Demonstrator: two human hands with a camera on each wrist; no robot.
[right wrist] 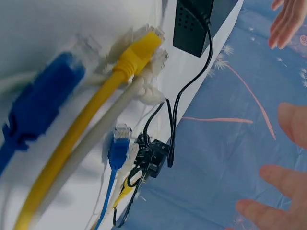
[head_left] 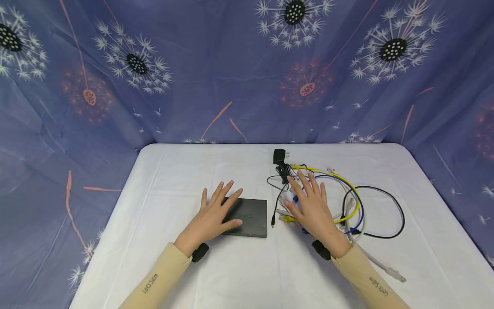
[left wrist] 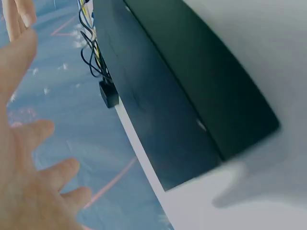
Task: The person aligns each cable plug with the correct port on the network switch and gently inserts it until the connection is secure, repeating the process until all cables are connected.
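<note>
My left hand [head_left: 212, 219] hovers with spread fingers over the left side of a flat black box-shaped device [head_left: 251, 219]. In the left wrist view, the device [left wrist: 158, 96] lies on the table apart from the hand. Fingers spread too, my right hand [head_left: 313, 212] is above a group of network cables, partly hiding them. Among these are a yellow cable [right wrist: 96, 105], a blue cable [right wrist: 45, 100] and pale grey ones. A black power adapter [head_left: 279, 157] with a bundled cord lies just beyond the right fingertips. Neither hand holds anything.
A black cable [head_left: 403, 214] loops out to the right of the coils. One grey cable [head_left: 376, 261] trails toward the front right. All lie on a white-covered table [head_left: 231, 279], with a blue dandelion-print cloth [head_left: 231, 77] hanging behind it.
</note>
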